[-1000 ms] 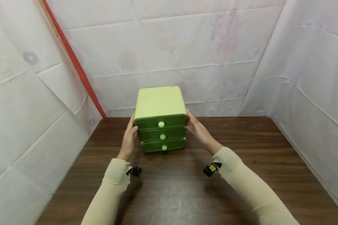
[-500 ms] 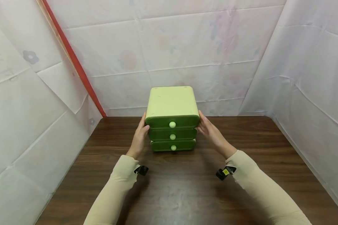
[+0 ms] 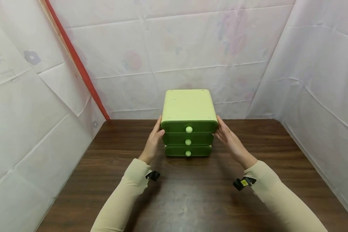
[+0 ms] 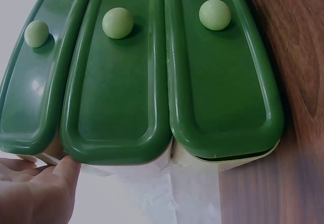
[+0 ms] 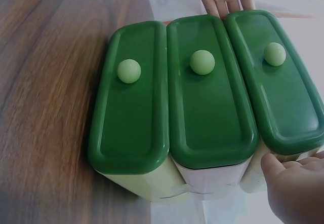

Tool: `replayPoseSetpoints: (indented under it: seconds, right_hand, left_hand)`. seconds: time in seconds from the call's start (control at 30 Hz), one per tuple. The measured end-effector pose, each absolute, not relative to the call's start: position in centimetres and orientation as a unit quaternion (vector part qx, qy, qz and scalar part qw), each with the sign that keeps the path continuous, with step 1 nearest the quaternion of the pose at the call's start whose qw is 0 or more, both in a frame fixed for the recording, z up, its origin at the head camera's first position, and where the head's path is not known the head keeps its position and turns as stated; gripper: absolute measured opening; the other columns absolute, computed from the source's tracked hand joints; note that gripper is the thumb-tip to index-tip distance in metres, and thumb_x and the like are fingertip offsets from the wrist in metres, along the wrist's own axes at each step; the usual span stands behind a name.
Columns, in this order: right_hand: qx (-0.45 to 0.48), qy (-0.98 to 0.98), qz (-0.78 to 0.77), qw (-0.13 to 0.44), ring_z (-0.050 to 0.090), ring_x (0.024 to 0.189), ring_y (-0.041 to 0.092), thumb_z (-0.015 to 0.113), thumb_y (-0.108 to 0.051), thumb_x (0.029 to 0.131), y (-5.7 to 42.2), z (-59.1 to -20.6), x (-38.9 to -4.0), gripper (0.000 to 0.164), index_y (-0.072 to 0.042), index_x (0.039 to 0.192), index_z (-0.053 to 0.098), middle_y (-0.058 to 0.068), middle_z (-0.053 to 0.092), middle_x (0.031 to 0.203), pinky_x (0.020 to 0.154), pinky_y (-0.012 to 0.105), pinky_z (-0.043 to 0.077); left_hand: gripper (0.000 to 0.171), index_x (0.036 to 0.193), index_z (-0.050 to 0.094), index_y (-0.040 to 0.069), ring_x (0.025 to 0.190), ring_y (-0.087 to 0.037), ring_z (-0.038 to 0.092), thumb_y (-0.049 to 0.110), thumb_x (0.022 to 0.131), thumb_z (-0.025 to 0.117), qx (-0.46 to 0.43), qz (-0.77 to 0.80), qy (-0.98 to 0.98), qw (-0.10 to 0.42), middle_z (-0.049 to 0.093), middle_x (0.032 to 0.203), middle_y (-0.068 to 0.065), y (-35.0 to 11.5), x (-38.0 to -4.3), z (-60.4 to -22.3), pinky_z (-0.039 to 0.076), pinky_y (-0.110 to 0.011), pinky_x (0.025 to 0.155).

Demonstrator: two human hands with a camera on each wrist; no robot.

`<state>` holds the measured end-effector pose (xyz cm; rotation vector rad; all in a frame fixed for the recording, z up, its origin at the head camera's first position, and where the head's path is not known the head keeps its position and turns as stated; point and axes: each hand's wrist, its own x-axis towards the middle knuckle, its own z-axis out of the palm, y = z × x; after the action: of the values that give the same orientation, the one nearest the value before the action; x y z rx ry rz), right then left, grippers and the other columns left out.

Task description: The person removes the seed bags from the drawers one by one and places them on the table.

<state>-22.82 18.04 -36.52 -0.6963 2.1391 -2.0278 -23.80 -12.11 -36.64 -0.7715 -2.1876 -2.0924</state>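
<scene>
A small drawer cabinet (image 3: 189, 104) with a pale yellow-green top and three stacked dark green drawer fronts stands upright on the table in the head view. Each front bears a round light green knob (image 3: 188, 142). My left hand (image 3: 153, 141) presses on the cabinet's left side, its thumb near the top drawer's edge. On the opposite side my right hand (image 3: 232, 141) presses with its fingers along the upper part. The right wrist view shows the left hand's fingers (image 5: 223, 3) laid straight against the side. All three drawers are pushed in, the bottom one (image 4: 228, 72) with a thin dark gap at its edge.
The dark wooden table (image 3: 179, 199) reaches back to a wall hung with white patterned sheeting (image 3: 174, 54). More sheeting lines the left and right sides. A red strip (image 3: 78, 61) runs down the back left corner.
Both hands have moved the drawer cabinet to the right along the table. It has also turned slightly, so its front now faces more squarely toward me.
</scene>
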Motion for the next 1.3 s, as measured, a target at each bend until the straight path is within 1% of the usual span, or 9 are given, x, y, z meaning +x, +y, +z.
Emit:
replayPoseSetpoints:
  seconds: [0.17, 0.4, 0.5, 0.6, 0.73, 0.87, 1.03, 1.07, 1.3]
  right_hand:
    - [-0.224, 0.71, -0.667, 0.043, 0.008, 0.141, 0.022, 0.014, -0.043, 0.101, 18.8, -36.6, -22.4, 0.054, -0.022, 0.149, 0.0, 0.002, 0.0, 0.155, 0.111, 0.046, 0.014]
    - [-0.229, 0.709, -0.666, 0.034, 0.007, 0.141, 0.026, 0.016, -0.041, 0.101, 19.4, -36.7, -22.5, 0.055, -0.02, 0.149, 0.0, 0.005, 0.0, 0.155, 0.11, 0.048, 0.013]
    - [-0.21, 0.721, -0.66, 0.028, 0.013, 0.14, 0.023, 0.023, -0.039, 0.102, 19.5, -36.6, -22.4, 0.053, -0.024, 0.149, 0.005, 0.002, 0.004, 0.155, 0.11, 0.043, 0.02]
    - [-0.179, 0.736, -0.653, 0.014, 0.024, 0.137, 0.022, 0.036, -0.037, 0.1, 19.6, -36.6, -22.3, 0.055, -0.027, 0.148, 0.013, 0.0, 0.013, 0.154, 0.106, 0.031, 0.032]
    - [-0.149, 0.756, -0.637, -0.018, 0.039, 0.128, 0.019, 0.046, -0.036, 0.096, 19.6, -36.4, -22.3, 0.058, -0.021, 0.147, 0.023, 0.002, 0.026, 0.15, 0.094, 0.019, 0.043]
    - [-0.127, 0.765, -0.63, -0.051, 0.048, 0.119, 0.014, 0.047, -0.034, 0.096, 19.7, -35.9, -22.3, 0.053, -0.015, 0.143, 0.034, 0.007, 0.035, 0.144, 0.087, 0.019, 0.047]
    - [-0.109, 0.77, -0.623, -0.083, 0.05, 0.113, 0.013, 0.049, -0.032, 0.096, 19.6, -35.1, -22.1, 0.045, -0.011, 0.135, 0.046, 0.006, 0.046, 0.135, 0.083, 0.021, 0.049]
    - [-0.108, 0.771, -0.622, -0.09, 0.051, 0.112, 0.013, 0.049, -0.032, 0.096, 19.6, -34.9, -22.1, 0.044, -0.01, 0.133, 0.047, 0.007, 0.047, 0.133, 0.082, 0.021, 0.049]
    - [-0.124, 0.762, -0.618, -0.145, 0.056, 0.102, 0.022, 0.052, -0.028, 0.094, 18.8, -33.7, -21.5, 0.038, 0.0, 0.12, 0.055, 0.015, 0.054, 0.116, 0.076, 0.021, 0.051]
  left_hand:
    - [0.055, 0.149, 0.002, 0.016, 0.141, -0.015, -0.001, 0.014, 0.1, 0.029, -0.248, -0.665, -0.705, 0.001, -0.003, 0.155, -0.004, -11.5, -23.7, -36.6, 0.012, -0.045, 0.113]
    - [0.056, 0.149, 0.004, 0.019, 0.141, -0.012, 0.001, 0.015, 0.1, 0.03, -0.248, -0.657, -0.712, 0.006, 0.001, 0.155, 0.003, -11.0, -23.5, -36.4, 0.01, -0.043, 0.114]
    - [0.055, 0.148, 0.004, 0.02, 0.141, -0.011, 0.001, 0.016, 0.1, 0.03, -0.247, -0.647, -0.721, 0.016, 0.002, 0.154, 0.004, -10.9, -23.4, -36.3, 0.008, -0.043, 0.114]
    - [0.054, 0.148, 0.005, 0.019, 0.141, -0.012, 0.002, 0.017, 0.101, 0.03, -0.245, -0.644, -0.725, 0.023, 0.003, 0.154, 0.004, -10.8, -23.3, -36.2, 0.009, -0.044, 0.113]
    - [0.053, 0.148, 0.009, 0.019, 0.14, -0.014, 0.013, 0.021, 0.101, 0.033, -0.229, -0.652, -0.723, 0.027, 0.009, 0.154, 0.002, -10.7, -23.3, -36.2, 0.017, -0.043, 0.112]
    - [0.054, 0.148, 0.015, 0.018, 0.135, -0.019, 0.029, 0.024, 0.1, 0.039, -0.209, -0.67, -0.712, 0.025, 0.019, 0.152, -0.001, -10.6, -23.6, -36.3, 0.03, -0.045, 0.106]
    - [0.053, 0.146, 0.023, 0.01, 0.125, -0.023, 0.042, 0.025, 0.099, 0.042, -0.196, -0.675, -0.71, 0.045, 0.03, 0.147, -0.005, -10.6, -24.0, -36.2, 0.039, -0.05, 0.095]
    - [0.052, 0.146, 0.025, 0.009, 0.122, -0.023, 0.044, 0.026, 0.099, 0.042, -0.193, -0.673, -0.712, 0.051, 0.033, 0.145, -0.006, -10.6, -24.0, -36.1, 0.042, -0.047, 0.093]
    - [0.047, 0.14, 0.035, 0.005, 0.125, -0.023, 0.041, 0.029, 0.1, 0.04, -0.169, -0.646, -0.74, 0.081, 0.04, 0.14, -0.011, -10.9, -24.5, -35.5, 0.036, -0.044, 0.101]
